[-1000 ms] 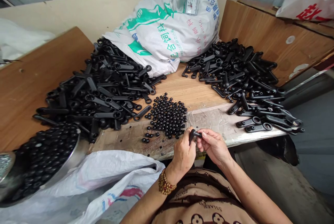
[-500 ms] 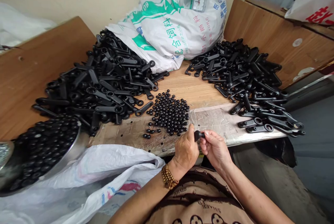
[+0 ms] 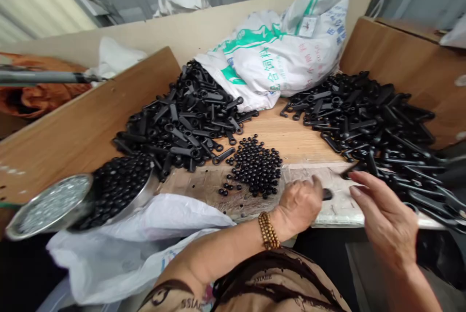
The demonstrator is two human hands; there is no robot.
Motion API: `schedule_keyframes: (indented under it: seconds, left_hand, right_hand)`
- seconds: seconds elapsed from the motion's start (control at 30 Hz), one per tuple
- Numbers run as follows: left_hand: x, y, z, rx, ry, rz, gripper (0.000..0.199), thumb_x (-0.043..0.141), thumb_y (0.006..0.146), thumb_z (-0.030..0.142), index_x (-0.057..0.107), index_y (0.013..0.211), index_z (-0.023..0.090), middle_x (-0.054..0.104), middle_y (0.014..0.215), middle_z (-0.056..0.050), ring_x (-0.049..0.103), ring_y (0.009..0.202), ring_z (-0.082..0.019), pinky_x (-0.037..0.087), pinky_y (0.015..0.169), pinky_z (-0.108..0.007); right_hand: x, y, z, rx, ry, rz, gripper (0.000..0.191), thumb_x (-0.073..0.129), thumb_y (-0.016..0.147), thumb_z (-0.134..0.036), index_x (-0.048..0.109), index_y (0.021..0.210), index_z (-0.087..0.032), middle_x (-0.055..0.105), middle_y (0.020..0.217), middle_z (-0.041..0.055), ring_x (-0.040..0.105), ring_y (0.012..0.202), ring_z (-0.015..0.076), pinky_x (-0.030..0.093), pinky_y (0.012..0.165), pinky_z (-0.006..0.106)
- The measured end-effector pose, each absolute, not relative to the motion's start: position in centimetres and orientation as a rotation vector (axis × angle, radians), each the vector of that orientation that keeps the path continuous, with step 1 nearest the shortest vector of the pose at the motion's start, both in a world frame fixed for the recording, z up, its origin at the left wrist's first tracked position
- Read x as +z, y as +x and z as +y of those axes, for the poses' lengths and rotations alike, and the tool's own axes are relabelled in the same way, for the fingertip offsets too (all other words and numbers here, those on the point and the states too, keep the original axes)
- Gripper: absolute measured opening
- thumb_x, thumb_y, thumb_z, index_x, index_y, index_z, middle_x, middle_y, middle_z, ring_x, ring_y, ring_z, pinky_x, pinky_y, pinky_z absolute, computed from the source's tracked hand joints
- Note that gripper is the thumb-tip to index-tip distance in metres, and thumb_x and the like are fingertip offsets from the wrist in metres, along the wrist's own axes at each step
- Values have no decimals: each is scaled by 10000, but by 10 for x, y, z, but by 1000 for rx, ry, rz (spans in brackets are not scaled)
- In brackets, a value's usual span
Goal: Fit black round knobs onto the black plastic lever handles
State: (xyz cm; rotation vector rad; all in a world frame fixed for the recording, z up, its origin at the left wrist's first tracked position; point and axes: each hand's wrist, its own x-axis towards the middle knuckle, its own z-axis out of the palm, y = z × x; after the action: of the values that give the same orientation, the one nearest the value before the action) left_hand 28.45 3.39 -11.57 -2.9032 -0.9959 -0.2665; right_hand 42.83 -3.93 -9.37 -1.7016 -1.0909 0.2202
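My left hand (image 3: 300, 204) is closed in a fist over the bench's front strip, and a dark rounded end of a black plastic crank handle (image 3: 327, 194) sticks out beyond it. My right hand (image 3: 389, 224) is at the right, its thumb and fingers apart. A blurred black handle (image 3: 348, 170) lies by its fingertips, at the edge of the right pile of crank handles (image 3: 364, 108). Small black ball knobs (image 3: 257, 166) are heaped left of my left hand. Behind them is a larger left pile of crank handles (image 3: 189, 118).
On the left stand a metal bowl of black balls (image 3: 120, 186) and a bowl of small shiny metal pieces (image 3: 54, 203). A white printed sack (image 3: 280, 55) rests at the back. Wooden boards (image 3: 91, 118) flank the bench. A white plastic sack (image 3: 145, 239) hangs in front.
My hands, together on a black piece before, have parted. The right moved right to the pile and its fingers opened; the left moved slightly right. The view turned left.
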Motion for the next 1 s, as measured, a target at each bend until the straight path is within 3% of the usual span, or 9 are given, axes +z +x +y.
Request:
schedule_keyframes:
  seconds: [0.2,0.33,0.43,0.57,0.67,0.83,1.0]
  left_hand:
    - [-150,282,36,-129,-2898,-920,342,393,809,18,508,1131,9,628,736,-151,630,635,-232,475,522,-289]
    - [-139,274,42,-186,-2980,-946,377,398,815,51,479,1183,54,657,809,-132,646,718,-233,500,618,-309]
    - [-125,266,39,-157,-3087,-1049,489,418,793,86,388,1278,31,676,878,-152,657,764,-262,504,651,-340]
    - [-118,259,28,-16,-3296,-1056,565,425,749,90,370,1310,60,697,827,-122,671,733,-269,508,641,-346]
    - [-124,258,18,-34,-3433,-1023,560,416,743,89,388,1302,109,697,908,-113,674,785,-257,515,668,-341]
    - [-126,264,4,-330,-3630,-884,532,482,772,159,377,1294,134,684,923,-79,658,807,-205,521,707,-299]
    - [-106,258,9,-974,-3476,-947,578,568,800,287,343,1315,149,598,1113,-103,578,1000,-208,482,833,-300]
  right_hand:
    - [-105,419,-30,378,-1535,-1309,227,530,850,-299,644,1022,-205,653,996,79,597,929,211,474,801,318]
    - [-102,420,-35,364,-1585,-1675,271,512,870,-270,621,1102,-184,629,1022,107,581,926,211,445,805,314]
    - [-103,418,-46,469,-1598,-1864,270,498,882,-272,616,1116,-206,640,935,82,592,848,182,441,755,272]
    - [-110,418,-61,489,-1673,-1927,240,515,872,-274,630,1071,-206,628,792,53,588,751,161,426,698,244]
    - [-117,420,-74,550,-1684,-1899,237,515,872,-268,624,1074,-207,629,786,46,586,738,150,424,693,234]
    - [-124,430,-100,572,-1610,-1780,246,480,892,-280,637,1064,-201,649,845,71,590,791,165,443,717,256]
    - [-115,469,-125,166,-1782,-1551,218,529,862,-262,661,1025,-201,664,899,76,596,788,173,463,717,273]
